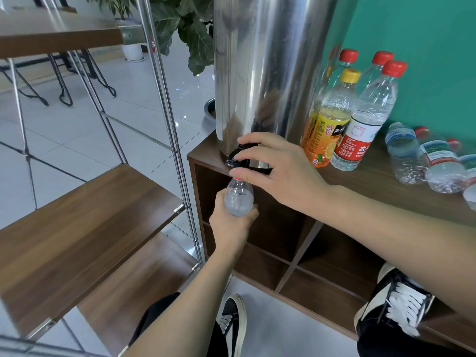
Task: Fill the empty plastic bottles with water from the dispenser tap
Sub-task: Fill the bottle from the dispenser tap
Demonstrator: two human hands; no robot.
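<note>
From my feed, the brown wooden cabinet [373, 181] carried it all: the steel dispenser [268, 73] stood at its left corner, an orange-labelled bottle [327, 119] and a red-labelled bottle [363, 119] stood upright just beside it, and clear bottles [422, 158] lay on their sides further right.

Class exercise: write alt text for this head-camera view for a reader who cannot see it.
A left hand holds a clear bottle under a steel dispenser's black tap, which the right hand grips. More bottles stand and lie nearby.

Glossy steel dispenser [268, 68]; clear plastic bottle [239, 197]; wood-grain cabinet [381, 181].
</note>
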